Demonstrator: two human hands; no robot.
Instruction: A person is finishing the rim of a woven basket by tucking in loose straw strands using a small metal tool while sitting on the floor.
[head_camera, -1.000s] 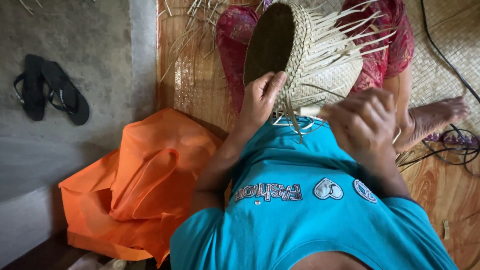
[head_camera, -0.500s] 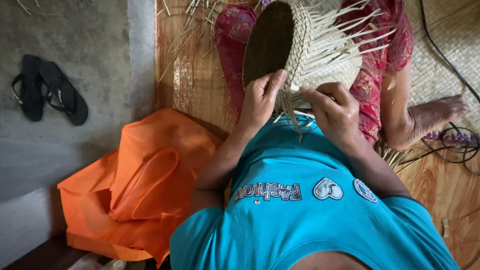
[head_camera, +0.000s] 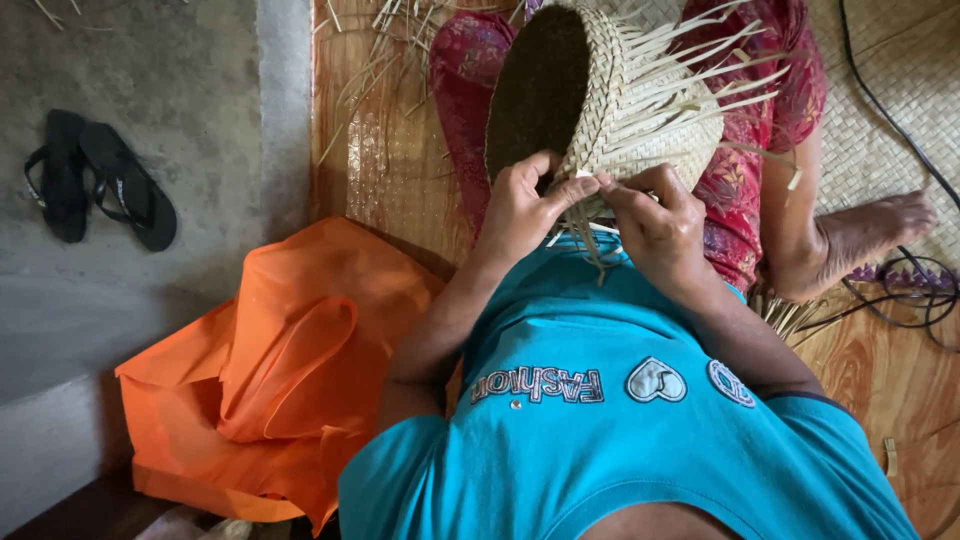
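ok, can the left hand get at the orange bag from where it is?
Probably yes. The left hand grips the woven basket rim; the orange bag lies just beside that forearm, nothing between, though it must release the basket first.

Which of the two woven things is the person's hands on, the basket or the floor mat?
The basket: it stands rounded in the lap, loose strips bristling from it, with left hand and right hand gripping its near rim. The mat lies flat, untouched.

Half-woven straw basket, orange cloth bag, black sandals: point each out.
half-woven straw basket (head_camera: 640, 110), head view, woven outer wall
orange cloth bag (head_camera: 300, 370), head view, folded middle
black sandals (head_camera: 100, 180), head view, sole of nearer sandal
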